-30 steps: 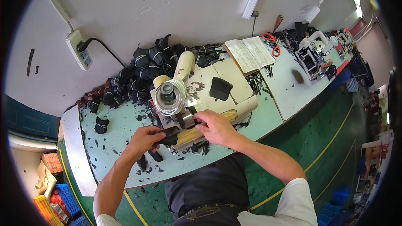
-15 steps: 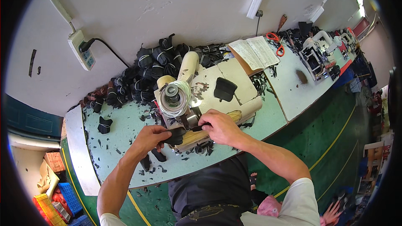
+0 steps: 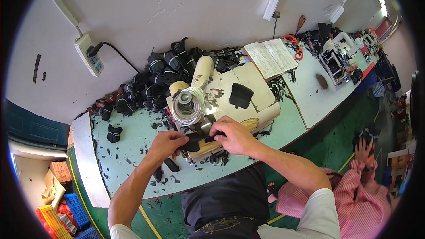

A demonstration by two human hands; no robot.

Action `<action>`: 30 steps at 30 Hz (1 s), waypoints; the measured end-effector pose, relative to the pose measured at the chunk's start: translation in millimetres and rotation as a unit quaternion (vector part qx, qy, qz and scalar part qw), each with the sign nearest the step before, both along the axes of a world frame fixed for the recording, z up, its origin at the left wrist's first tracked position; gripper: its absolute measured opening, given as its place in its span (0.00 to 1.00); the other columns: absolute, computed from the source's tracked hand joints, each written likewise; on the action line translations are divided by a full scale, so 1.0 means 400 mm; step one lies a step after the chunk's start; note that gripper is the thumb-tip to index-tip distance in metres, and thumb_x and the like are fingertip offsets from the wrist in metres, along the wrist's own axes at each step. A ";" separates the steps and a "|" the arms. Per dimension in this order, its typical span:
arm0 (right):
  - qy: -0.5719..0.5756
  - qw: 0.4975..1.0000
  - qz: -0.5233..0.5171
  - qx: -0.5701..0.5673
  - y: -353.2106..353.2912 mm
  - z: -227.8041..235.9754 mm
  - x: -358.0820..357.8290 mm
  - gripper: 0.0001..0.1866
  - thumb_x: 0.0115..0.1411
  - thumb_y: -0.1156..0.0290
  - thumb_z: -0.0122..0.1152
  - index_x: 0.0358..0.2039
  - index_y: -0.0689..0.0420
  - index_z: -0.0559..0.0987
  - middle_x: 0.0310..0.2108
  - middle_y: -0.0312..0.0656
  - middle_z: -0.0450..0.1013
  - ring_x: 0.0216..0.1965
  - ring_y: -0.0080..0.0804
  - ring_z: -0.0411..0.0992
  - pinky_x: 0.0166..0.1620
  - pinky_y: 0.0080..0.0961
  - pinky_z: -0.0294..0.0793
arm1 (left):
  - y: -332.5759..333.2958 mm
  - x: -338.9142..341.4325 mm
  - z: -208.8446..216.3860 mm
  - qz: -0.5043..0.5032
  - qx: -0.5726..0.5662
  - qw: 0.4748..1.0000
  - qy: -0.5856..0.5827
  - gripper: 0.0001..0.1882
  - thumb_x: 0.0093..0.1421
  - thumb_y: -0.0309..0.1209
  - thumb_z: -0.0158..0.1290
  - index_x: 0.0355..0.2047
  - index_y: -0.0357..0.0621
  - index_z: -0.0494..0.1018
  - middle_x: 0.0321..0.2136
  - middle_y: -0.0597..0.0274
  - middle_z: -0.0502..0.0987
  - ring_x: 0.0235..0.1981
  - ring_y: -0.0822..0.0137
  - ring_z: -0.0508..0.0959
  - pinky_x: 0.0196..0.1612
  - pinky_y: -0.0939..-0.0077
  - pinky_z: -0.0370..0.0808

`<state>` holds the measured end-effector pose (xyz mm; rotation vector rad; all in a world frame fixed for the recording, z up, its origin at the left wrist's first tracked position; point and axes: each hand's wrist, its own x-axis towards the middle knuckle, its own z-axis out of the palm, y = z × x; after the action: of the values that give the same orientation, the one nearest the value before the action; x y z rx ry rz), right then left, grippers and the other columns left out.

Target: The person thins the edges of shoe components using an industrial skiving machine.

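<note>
My left hand (image 3: 167, 146) is closed, its thumb and fingers pinching the edge of a black flat piece (image 3: 192, 144) that looks like leather or cloth. The piece lies at the working end of a cream bench machine (image 3: 230, 84). To its right, my right hand (image 3: 235, 136) is closed at the machine's front, with a small dark strip (image 3: 214, 137) between thumb and fingers. Whether that strip joins the black piece, I cannot tell. A coil of white cord (image 3: 189, 111) sits round the machine's knob. Another black piece (image 3: 241, 95) lies on the machine's top.
Tied black bundles (image 3: 155, 79) are heaped along the wall, and one small bundle (image 3: 114, 133) lies apart. Black scraps litter the table (image 3: 133, 168). An open notebook (image 3: 272, 57), orange scissors (image 3: 294, 44) and a second machine (image 3: 336, 62) stand rightward. A person in pink (image 3: 349, 194) is at lower right.
The person in pink has come much further into view at lower right. My right hand has tilted and shows more of the dark strip. Both hands remain at the machine.
</note>
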<state>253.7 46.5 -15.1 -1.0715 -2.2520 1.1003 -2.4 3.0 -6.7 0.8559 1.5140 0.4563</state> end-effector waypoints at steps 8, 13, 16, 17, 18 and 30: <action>-0.046 0.997 -0.033 -0.060 0.004 -0.005 0.004 0.10 0.56 0.75 0.63 0.40 0.58 0.78 0.38 0.49 0.75 0.41 0.50 0.74 0.45 0.40 0.73 | -0.014 -0.017 -0.005 0.007 0.006 1.000 -0.015 0.13 0.62 0.30 0.58 0.41 0.31 0.79 0.26 0.62 0.78 0.20 0.76 0.75 0.19 0.82 0.74; -0.021 0.998 -0.025 -0.056 0.007 0.003 -0.011 0.11 0.57 0.75 0.63 0.42 0.58 0.77 0.37 0.49 0.76 0.42 0.49 0.74 0.46 0.40 0.73 | 0.000 0.003 -0.001 0.009 0.005 1.000 -0.010 0.12 0.61 0.28 0.59 0.41 0.30 0.79 0.26 0.62 0.79 0.20 0.75 0.76 0.21 0.82 0.76; -0.059 0.997 -0.041 -0.039 0.005 0.006 -0.027 0.11 0.57 0.74 0.64 0.41 0.58 0.78 0.37 0.49 0.76 0.42 0.47 0.75 0.47 0.37 0.73 | -0.012 0.006 -0.005 0.029 0.026 0.997 -0.071 0.12 0.61 0.29 0.59 0.39 0.30 0.79 0.24 0.63 0.78 0.19 0.76 0.75 0.19 0.81 0.73; -0.040 0.994 -0.065 -0.074 -0.001 0.007 -0.021 0.10 0.57 0.73 0.64 0.41 0.59 0.78 0.37 0.49 0.76 0.42 0.47 0.75 0.48 0.36 0.73 | -0.015 -0.002 -0.007 0.032 0.025 0.998 -0.046 0.12 0.61 0.29 0.59 0.39 0.30 0.79 0.24 0.62 0.78 0.19 0.76 0.75 0.19 0.81 0.73; -0.021 0.990 -0.090 -0.108 -0.004 0.007 -0.015 0.10 0.57 0.73 0.64 0.40 0.59 0.78 0.38 0.49 0.75 0.41 0.46 0.75 0.48 0.36 0.73 | -0.017 -0.007 -0.009 0.034 0.024 0.999 -0.021 0.12 0.61 0.28 0.60 0.39 0.30 0.79 0.24 0.62 0.78 0.19 0.76 0.75 0.19 0.81 0.73; 0.000 0.988 -0.093 -0.126 -0.001 0.007 -0.014 0.12 0.58 0.72 0.64 0.42 0.58 0.79 0.38 0.47 0.76 0.42 0.45 0.75 0.49 0.34 0.73 | -0.028 -0.009 -0.012 0.070 0.026 0.996 -0.046 0.12 0.62 0.28 0.59 0.40 0.29 0.78 0.26 0.60 0.79 0.21 0.74 0.77 0.23 0.81 0.78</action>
<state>248.3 45.9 -12.4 -1.3508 -1.9997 1.3274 -6.2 -8.3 -11.4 0.7615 1.4889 0.6327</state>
